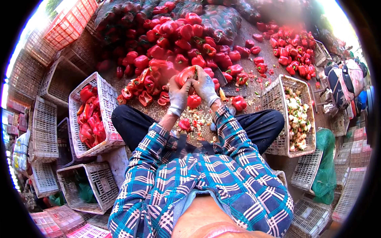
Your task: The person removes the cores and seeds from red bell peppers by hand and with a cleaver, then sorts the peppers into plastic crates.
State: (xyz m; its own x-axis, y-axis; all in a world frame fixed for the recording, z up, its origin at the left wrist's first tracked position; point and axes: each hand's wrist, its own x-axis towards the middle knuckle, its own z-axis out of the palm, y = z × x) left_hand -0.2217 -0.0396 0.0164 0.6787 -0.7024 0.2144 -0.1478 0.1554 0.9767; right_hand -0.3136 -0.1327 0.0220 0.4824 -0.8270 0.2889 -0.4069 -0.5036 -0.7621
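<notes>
Both hands, in greyish gloves, meet in front of me at a red bell pepper (185, 76). My left hand (178, 97) is closed round its lower left side. My right hand (204, 86) has its fingers closed on the pepper's right side. Just right of that hand a dark flat blade (220, 77) lies among the peppers, and a yellow-orange piece (222, 94) is below it. Beneath my hands a whole red pepper (194, 101) sits on the scrap-strewn ground. Cut pepper halves (145, 97) are heaped left of my hands.
A large pile of red peppers (170, 33) rises ahead, backed by net sacks (220, 22). At my left stands a crate (113, 95) of cut peppers; at my right, a crate (282, 107) of cores. Another pile (293, 49) lies far right. Stacked crates (44, 129) line the left.
</notes>
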